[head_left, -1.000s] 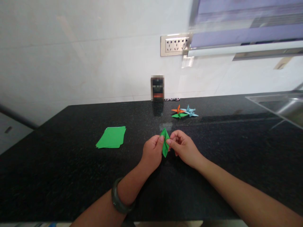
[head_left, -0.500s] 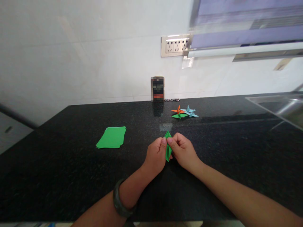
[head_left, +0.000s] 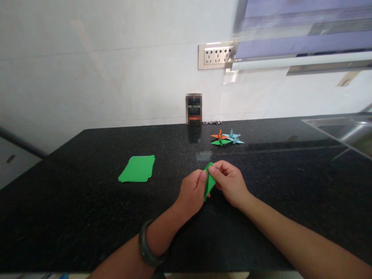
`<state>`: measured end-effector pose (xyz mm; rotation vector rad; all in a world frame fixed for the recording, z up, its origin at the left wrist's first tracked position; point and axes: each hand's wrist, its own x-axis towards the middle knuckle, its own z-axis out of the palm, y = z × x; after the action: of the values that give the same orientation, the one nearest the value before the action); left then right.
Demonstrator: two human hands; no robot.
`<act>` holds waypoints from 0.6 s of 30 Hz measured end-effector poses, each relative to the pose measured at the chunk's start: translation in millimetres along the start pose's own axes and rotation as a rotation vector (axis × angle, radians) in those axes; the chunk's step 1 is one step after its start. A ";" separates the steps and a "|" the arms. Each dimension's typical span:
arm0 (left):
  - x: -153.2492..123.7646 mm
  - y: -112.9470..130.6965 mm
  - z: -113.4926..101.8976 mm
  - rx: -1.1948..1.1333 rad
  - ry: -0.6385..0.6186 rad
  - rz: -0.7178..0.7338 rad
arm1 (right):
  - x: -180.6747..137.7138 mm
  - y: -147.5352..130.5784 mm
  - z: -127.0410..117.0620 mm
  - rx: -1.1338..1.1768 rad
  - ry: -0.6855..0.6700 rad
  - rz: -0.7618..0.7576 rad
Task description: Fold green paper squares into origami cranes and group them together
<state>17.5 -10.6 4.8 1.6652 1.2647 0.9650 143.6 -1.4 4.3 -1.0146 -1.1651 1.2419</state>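
Observation:
A narrow folded piece of green paper (head_left: 209, 182) stands on end just above the black countertop (head_left: 87, 209), pinched from both sides. My left hand (head_left: 193, 190), with a dark bangle on its wrist, is closed on the paper's left edge. My right hand (head_left: 231, 182) is closed on the paper's upper right, thumb and forefinger near its top tip. Both hands meet at the counter's middle.
A stack of flat green sheets (head_left: 137, 169) lies to the left. Finished paper cranes in orange, green and blue (head_left: 227, 138) sit farther back. A small dark box (head_left: 193, 109) stands against the wall under a socket strip (head_left: 216, 56). A steel sink (head_left: 345, 130) is at right.
The folded green paper has tilted and shifted slightly right between my fingers. My right fingers have slid up toward its top tip. The hands stay at the same spot.

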 end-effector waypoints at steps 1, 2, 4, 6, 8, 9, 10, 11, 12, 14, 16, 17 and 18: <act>-0.3 -0.2 0.0 0.004 0.000 0.004 | 0.1 -0.2 -0.7 0.001 0.006 -0.002; -0.6 -0.3 0.1 0.009 0.001 0.009 | 0.1 -0.4 -1.1 0.000 0.013 -0.004; -1.2 -0.2 0.3 0.017 0.003 0.012 | -0.4 -0.3 -1.1 -0.010 0.034 -0.009; -1.5 -0.1 0.7 0.017 0.003 0.006 | -0.8 0.4 -0.6 -0.034 0.078 -0.017; -1.2 -0.3 1.1 0.008 0.003 -0.007 | -0.9 1.6 0.0 -0.068 0.127 -0.028; -0.9 -0.7 1.2 0.000 0.004 -0.014 | -0.8 2.1 0.2 -0.080 0.138 -0.028; -0.5 -1.2 1.2 -0.006 0.003 -0.019 | -0.6 2.5 0.2 -0.084 0.131 -0.022; 0.0 -1.8 1.2 -0.014 -0.003 -0.025 | -0.5 2.7 0.1 -0.078 0.107 -0.011; 0.6 -2.5 1.2 -0.024 -0.017 -0.029 | -0.4 2.7 0.0 -0.068 0.064 0.008; 1.9 -3.8 1.4 -0.078 -0.072 -0.052 | -0.4 2.4 -0.4 -0.042 -0.046 0.051; 3.1 -4.0 2.0 -0.212 -0.143 -0.116 | -0.7 2.0 -1.1 -0.016 -0.132 0.071; 3.7 -3.7 2.3 -0.330 -0.165 -0.170 | -0.8 1.9 -1.6 -0.010 -0.149 0.070; 4.2 -3.1 2.6 -0.449 -0.182 -0.227 | -0.7 2.0 -2.5 -0.018 -0.142 0.058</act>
<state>19.6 -6.4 1.4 1.2036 1.0003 0.8601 145.8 -1.9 2.0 -0.9920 -1.2658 1.3697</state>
